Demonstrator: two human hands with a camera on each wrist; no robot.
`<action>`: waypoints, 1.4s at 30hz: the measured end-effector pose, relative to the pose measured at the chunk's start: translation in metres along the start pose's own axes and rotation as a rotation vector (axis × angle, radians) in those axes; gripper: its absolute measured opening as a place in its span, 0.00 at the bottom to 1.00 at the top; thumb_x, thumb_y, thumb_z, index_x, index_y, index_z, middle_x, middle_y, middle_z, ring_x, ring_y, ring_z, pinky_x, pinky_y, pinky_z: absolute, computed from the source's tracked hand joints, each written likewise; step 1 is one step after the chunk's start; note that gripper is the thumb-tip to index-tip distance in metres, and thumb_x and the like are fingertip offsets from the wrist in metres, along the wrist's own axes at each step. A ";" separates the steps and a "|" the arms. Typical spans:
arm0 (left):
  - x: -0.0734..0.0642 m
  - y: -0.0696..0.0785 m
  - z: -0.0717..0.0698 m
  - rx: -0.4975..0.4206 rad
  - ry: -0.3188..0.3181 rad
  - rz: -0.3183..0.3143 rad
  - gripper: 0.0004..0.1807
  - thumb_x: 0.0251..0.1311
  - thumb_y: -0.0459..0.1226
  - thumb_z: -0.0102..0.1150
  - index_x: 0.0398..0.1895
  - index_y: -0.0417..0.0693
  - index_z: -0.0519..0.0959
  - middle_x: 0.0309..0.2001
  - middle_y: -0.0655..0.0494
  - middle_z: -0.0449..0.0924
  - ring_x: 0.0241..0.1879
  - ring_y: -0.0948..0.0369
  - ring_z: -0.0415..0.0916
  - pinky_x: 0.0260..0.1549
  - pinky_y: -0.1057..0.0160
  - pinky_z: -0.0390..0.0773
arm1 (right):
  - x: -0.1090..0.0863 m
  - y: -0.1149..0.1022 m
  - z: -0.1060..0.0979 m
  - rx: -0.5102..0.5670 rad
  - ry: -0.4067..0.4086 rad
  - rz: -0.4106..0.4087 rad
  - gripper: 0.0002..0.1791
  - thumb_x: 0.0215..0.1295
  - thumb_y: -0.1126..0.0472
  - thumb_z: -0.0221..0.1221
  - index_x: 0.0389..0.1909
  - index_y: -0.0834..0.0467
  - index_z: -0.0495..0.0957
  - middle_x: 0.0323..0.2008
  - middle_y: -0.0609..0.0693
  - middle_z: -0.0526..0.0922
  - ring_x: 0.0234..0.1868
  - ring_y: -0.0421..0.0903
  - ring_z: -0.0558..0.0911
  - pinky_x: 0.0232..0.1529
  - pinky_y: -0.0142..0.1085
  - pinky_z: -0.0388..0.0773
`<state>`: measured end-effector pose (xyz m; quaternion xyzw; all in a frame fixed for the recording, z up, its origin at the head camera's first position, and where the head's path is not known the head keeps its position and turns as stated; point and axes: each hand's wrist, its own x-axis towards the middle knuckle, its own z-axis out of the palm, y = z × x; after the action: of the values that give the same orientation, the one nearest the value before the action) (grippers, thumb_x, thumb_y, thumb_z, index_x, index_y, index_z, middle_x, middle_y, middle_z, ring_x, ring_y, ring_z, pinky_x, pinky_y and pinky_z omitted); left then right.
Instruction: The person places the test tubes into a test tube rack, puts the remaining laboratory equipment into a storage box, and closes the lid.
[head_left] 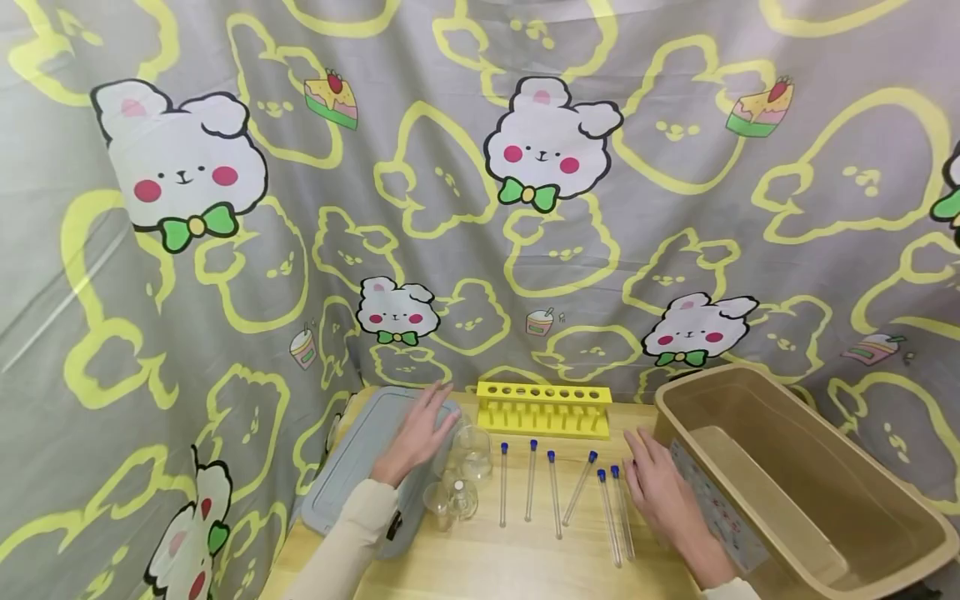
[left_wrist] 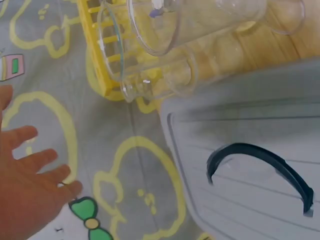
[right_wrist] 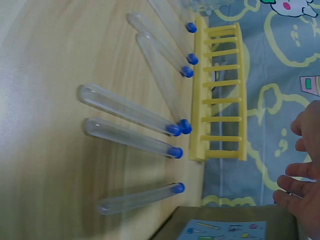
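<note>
My left hand (head_left: 415, 435), fingers spread and holding nothing, hovers over the right side of a grey lidded box (head_left: 367, 454). In the left wrist view the same hand (left_wrist: 32, 182) shows empty, apart from the glassware. Clear glass vessels stand just right of that box: a large beaker (head_left: 475, 462), a small round flask (head_left: 463, 502) and a smaller beaker (head_left: 435, 500). Several test tubes (head_left: 554, 496) with blue caps lie across the table's middle. Beside the rightmost tubes is my right hand (head_left: 663, 492), its fingers extended with nothing in them.
A yellow test tube rack (head_left: 543, 412) stands at the back, with no tubes in its holes. On the right is a deep tan bin (head_left: 750, 450), its inside bare. A patterned grey curtain (head_left: 450, 250) hangs behind the wooden table (head_left: 450, 567).
</note>
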<state>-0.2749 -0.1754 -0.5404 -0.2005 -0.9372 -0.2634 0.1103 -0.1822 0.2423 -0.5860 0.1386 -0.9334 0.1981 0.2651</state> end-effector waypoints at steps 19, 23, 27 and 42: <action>0.054 -0.003 0.039 -0.300 -0.073 -0.061 0.29 0.68 0.36 0.64 0.70 0.35 0.71 0.69 0.34 0.68 0.67 0.38 0.67 0.66 0.38 0.69 | -0.026 0.028 0.036 -0.029 -0.145 0.138 0.25 0.62 0.69 0.65 0.60 0.73 0.75 0.52 0.73 0.78 0.48 0.71 0.80 0.44 0.62 0.81; 0.065 -0.003 0.044 -0.311 -0.102 -0.098 0.28 0.68 0.33 0.64 0.69 0.33 0.71 0.68 0.35 0.70 0.67 0.39 0.68 0.67 0.40 0.69 | -0.034 0.032 0.043 -0.048 -0.216 0.185 0.27 0.61 0.70 0.64 0.62 0.72 0.74 0.52 0.73 0.78 0.48 0.71 0.80 0.41 0.60 0.84; 0.072 -0.005 0.043 -0.317 -0.108 -0.121 0.28 0.65 0.30 0.65 0.67 0.32 0.72 0.67 0.33 0.70 0.68 0.38 0.67 0.68 0.39 0.67 | -0.037 0.032 0.046 -0.040 -0.239 0.221 0.29 0.60 0.72 0.65 0.63 0.71 0.74 0.52 0.73 0.77 0.47 0.70 0.80 0.36 0.57 0.85; 0.095 -0.017 0.062 -0.230 -0.260 -0.166 0.31 0.63 0.28 0.66 0.70 0.31 0.70 0.69 0.33 0.68 0.69 0.38 0.65 0.66 0.40 0.69 | -0.045 0.035 0.055 -0.040 -0.332 0.395 0.25 0.65 0.72 0.62 0.63 0.71 0.74 0.46 0.67 0.77 0.42 0.63 0.80 0.33 0.54 0.83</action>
<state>-0.3736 -0.1254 -0.5700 -0.1659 -0.9205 -0.3490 -0.0575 -0.1818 0.2562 -0.6641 -0.0211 -0.9768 0.2023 0.0668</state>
